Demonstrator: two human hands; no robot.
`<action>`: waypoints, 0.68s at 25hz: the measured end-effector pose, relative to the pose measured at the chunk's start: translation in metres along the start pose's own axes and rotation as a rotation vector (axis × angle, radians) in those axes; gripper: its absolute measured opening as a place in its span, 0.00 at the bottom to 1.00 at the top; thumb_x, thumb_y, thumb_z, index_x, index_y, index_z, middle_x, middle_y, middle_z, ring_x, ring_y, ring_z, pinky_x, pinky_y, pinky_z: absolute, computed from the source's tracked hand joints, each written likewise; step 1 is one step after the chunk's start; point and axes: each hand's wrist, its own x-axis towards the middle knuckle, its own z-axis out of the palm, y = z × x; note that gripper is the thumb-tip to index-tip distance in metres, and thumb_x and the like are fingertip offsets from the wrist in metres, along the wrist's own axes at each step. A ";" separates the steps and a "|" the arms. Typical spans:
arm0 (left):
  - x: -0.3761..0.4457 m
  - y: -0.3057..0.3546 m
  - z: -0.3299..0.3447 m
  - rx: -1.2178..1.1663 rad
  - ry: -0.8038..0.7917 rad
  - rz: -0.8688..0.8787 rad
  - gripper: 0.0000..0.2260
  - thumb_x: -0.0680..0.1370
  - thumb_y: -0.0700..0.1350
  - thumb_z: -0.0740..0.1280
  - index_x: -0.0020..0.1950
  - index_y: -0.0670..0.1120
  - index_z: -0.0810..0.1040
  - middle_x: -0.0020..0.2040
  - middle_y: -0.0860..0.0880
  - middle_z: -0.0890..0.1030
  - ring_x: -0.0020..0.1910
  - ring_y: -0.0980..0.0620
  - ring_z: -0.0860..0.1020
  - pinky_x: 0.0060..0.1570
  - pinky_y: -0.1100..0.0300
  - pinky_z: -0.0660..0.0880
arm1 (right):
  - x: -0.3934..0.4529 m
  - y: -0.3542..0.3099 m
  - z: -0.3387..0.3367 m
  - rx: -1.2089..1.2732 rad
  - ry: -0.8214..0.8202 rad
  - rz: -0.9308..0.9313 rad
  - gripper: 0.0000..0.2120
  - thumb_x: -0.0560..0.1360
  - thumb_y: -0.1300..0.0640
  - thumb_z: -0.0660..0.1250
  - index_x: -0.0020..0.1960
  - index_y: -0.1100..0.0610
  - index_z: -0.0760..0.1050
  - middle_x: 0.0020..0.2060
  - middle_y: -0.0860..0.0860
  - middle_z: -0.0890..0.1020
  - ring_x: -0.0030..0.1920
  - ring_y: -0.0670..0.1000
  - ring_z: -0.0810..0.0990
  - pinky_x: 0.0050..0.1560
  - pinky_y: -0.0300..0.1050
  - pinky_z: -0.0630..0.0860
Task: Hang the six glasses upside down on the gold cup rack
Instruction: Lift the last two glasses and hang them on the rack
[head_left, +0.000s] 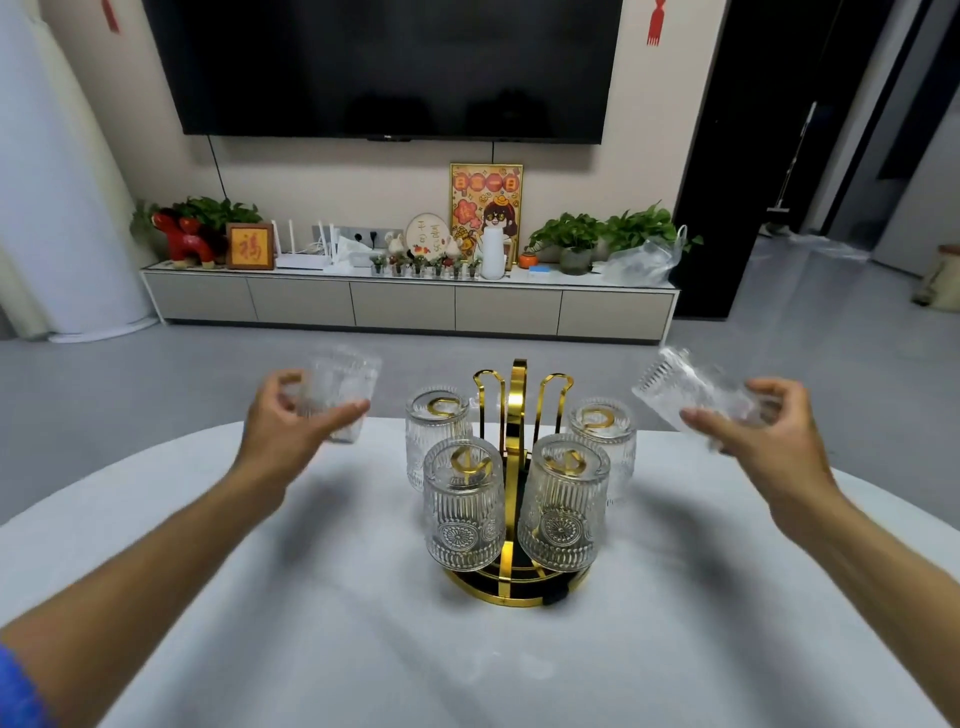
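The gold cup rack (516, 410) stands in the middle of the white table (332, 649). Several ribbed clear glasses hang upside down on it: two at the front (464, 514) (563, 506) and two behind (435, 431) (605, 441). Two gold hooks at the back (489, 384) (557, 387) are bare. My left hand (296, 426), left of the rack above the table's far edge, holds a blurred glass (340, 389). My right hand (763, 436), right of the rack, holds another glass (691, 389) tilted on its side.
Beyond the table lies grey floor, then a low TV cabinet (410, 304) crowded with plants and ornaments under a wall-mounted television (395, 67). A white round column (62, 208) stands at the left, a dark doorway at the right.
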 end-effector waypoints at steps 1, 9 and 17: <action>0.007 0.024 -0.005 -0.013 -0.011 0.016 0.38 0.50 0.59 0.82 0.54 0.53 0.71 0.48 0.50 0.79 0.43 0.52 0.81 0.41 0.57 0.78 | 0.008 -0.023 0.001 -0.001 0.010 -0.055 0.35 0.52 0.41 0.82 0.54 0.47 0.72 0.51 0.50 0.78 0.52 0.54 0.79 0.53 0.61 0.78; 0.026 0.144 0.049 0.160 -0.240 0.180 0.38 0.56 0.58 0.79 0.62 0.48 0.71 0.63 0.43 0.75 0.53 0.50 0.74 0.46 0.60 0.73 | 0.021 -0.120 0.054 -0.287 -0.086 -0.371 0.35 0.60 0.43 0.79 0.62 0.54 0.72 0.58 0.52 0.78 0.53 0.51 0.75 0.48 0.45 0.71; 0.029 0.126 0.107 0.487 -0.392 0.317 0.38 0.59 0.50 0.80 0.66 0.48 0.70 0.66 0.43 0.75 0.60 0.43 0.74 0.55 0.53 0.69 | 0.023 -0.104 0.106 -0.500 -0.271 -0.503 0.32 0.62 0.48 0.80 0.61 0.55 0.72 0.60 0.53 0.78 0.52 0.50 0.73 0.50 0.45 0.70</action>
